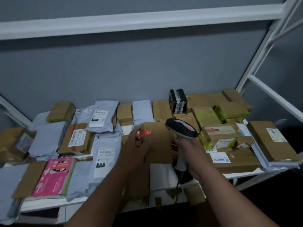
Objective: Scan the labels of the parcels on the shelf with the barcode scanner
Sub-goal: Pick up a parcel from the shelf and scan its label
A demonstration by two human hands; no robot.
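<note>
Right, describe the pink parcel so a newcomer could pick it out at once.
Start at the white shelf loaded with parcels and go to its front left part, left of the left hand. There the pink parcel lies flat between a plain brown cardboard box and a grey mailer bag. It is the only bright pink item; the parcels around it are brown or grey.

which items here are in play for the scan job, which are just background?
In play: barcode scanner in right hand; brown box held by left hand; labelled parcels like the grey mailer.
Background: white shelf frame, grey wall.
</note>
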